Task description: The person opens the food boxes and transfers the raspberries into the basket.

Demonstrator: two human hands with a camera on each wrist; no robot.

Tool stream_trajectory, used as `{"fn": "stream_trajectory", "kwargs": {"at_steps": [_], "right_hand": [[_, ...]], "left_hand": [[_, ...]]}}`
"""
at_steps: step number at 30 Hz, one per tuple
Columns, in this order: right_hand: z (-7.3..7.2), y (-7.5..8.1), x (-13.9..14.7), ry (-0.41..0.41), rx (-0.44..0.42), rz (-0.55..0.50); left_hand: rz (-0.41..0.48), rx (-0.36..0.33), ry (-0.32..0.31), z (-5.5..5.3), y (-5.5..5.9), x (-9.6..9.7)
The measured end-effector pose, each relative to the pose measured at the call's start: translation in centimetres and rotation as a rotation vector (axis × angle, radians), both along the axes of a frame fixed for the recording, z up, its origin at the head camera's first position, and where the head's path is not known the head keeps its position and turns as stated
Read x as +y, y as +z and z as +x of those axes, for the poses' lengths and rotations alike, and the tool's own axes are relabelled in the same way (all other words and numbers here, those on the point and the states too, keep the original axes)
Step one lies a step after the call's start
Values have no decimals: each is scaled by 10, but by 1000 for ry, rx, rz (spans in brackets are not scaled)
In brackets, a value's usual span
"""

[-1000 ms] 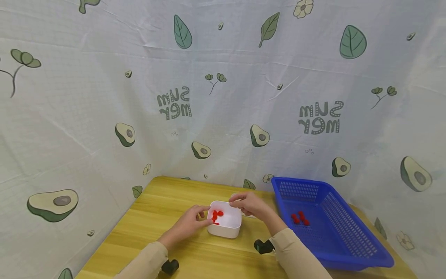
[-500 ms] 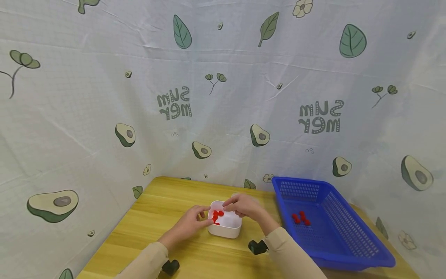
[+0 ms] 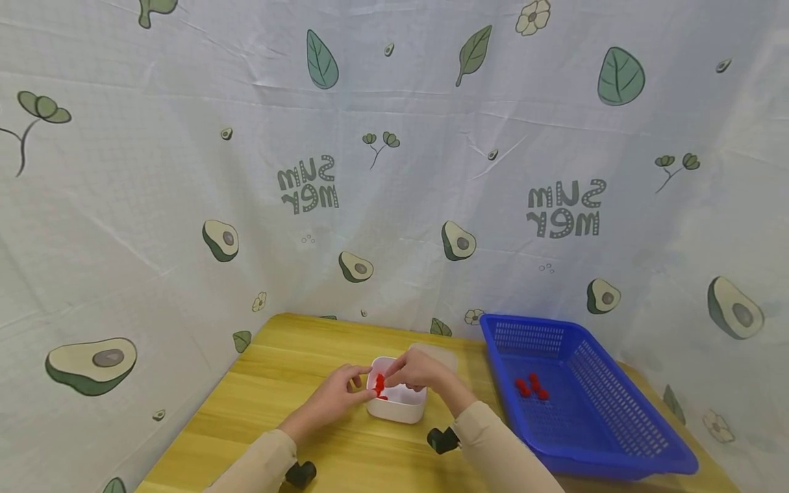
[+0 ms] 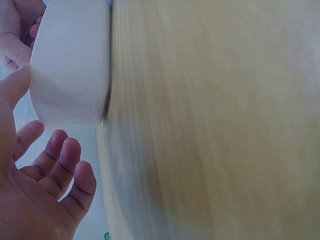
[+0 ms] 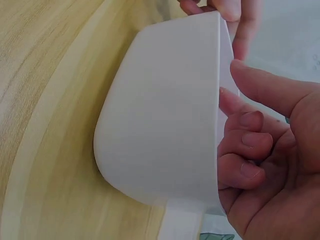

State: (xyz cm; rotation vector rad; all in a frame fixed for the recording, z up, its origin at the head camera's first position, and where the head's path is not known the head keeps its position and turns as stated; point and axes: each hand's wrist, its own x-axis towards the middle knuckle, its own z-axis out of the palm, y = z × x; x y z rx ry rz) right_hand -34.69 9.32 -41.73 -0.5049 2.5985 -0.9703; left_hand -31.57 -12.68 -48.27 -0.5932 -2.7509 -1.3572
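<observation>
A small white square box point(image 3: 394, 411) stands on the wooden table with several small red pieces point(image 3: 379, 381) along its left inside; their kind is too small to make out. My left hand point(image 3: 333, 397) holds the box at its left side, thumb and index finger at the rim, while the other fingers point(image 4: 70, 155) spread loosely beside it. Over the box's opening, my right hand point(image 3: 422, 373) reaches in from the right, its thumb and index finger apart and pointing at the red pieces. The box wall hides part of its index finger in the right wrist view; the remaining fingers point(image 5: 245, 145) curl at the rim.
To the right stands a large blue plastic basket point(image 3: 579, 452) with several red pieces point(image 3: 533, 387) on its floor. A pale flat lid-like piece point(image 3: 440, 355) lies behind the box. A printed cloth point(image 3: 394, 205) hangs along the table's back and left.
My right hand has moved left and down, from the box's right rim to over the red pieces inside. The left hand and the box have stayed in place.
</observation>
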Motion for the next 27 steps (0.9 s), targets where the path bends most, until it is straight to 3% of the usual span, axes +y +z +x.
{"fn": "stream_trajectory", "kwargs": {"at_steps": [17, 27], "right_hand": [[4, -8, -14, 56, -2, 169], [4, -14, -22, 25, 15, 256]], "left_hand": [[6, 10, -11, 2, 0, 0], [-3, 18, -4, 3, 4, 1]]}}
